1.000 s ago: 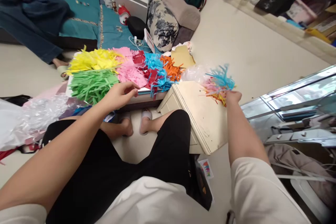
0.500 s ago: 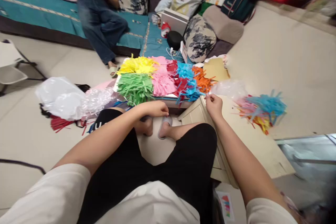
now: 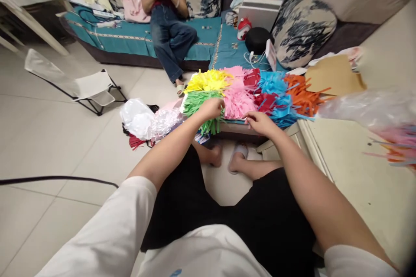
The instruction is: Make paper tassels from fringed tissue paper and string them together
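My left hand [image 3: 212, 108] is over the right edge of the green paper fringe [image 3: 202, 103]. Its fingers are curled together, and whatever they may hold is hidden. Close to the front of the pink paper fringe [image 3: 239, 100] is my right hand [image 3: 261, 123], fingers loosely bent and slightly apart, with nothing visible between them. Yellow fringe [image 3: 209, 80] lies behind the green. To the right come dark red fringe [image 3: 265, 102], blue fringe [image 3: 274, 82] and orange fringe [image 3: 300, 93]. These bundles lie side by side on a low table.
A cream cabinet [image 3: 351, 173] stands at my right, with mixed colored strips [image 3: 398, 140] and clear plastic [image 3: 354, 106] on it. Plastic bags [image 3: 138, 117] lie on the floor at left, near a folding chair [image 3: 92, 86]. Another person [image 3: 170, 30] sits on the teal-covered sofa [image 3: 130, 41] holding a phone.
The view has swung left. My right hand has moved from the cabinet's edge toward the pink fringe. My left hand has risen from above my feet to the green fringe.
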A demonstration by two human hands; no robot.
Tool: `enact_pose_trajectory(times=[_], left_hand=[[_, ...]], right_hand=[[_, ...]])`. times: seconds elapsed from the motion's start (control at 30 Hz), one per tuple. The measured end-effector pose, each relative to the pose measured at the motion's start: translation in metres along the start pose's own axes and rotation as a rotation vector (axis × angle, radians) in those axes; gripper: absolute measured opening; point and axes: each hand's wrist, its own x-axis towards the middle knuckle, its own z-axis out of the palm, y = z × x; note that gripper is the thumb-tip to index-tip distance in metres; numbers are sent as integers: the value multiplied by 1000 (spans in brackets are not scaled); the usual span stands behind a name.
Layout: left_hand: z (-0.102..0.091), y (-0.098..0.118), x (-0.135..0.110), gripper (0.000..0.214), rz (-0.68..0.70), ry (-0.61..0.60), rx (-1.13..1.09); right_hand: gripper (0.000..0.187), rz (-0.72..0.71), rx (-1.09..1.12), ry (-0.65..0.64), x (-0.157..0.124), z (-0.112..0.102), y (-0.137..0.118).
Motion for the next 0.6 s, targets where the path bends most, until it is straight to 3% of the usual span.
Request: enact_pose_trajectory(times=[0.1, 0.23, 0.4, 0.6], left_hand=[[-2, -21, 35, 46, -83, 56, -1], [13, -32, 59, 15, -110, 65, -22], [30, -49, 53, 13, -145, 80, -124], [9, -70, 45, 16, -171, 257, -365]], right_hand=[[24, 6, 37, -11, -12, -3, 2], [28, 19, 93, 35, -19, -8, 1], [27, 62, 75, 79, -15, -10, 4], [23, 7, 19, 113, -16, -10, -2]])
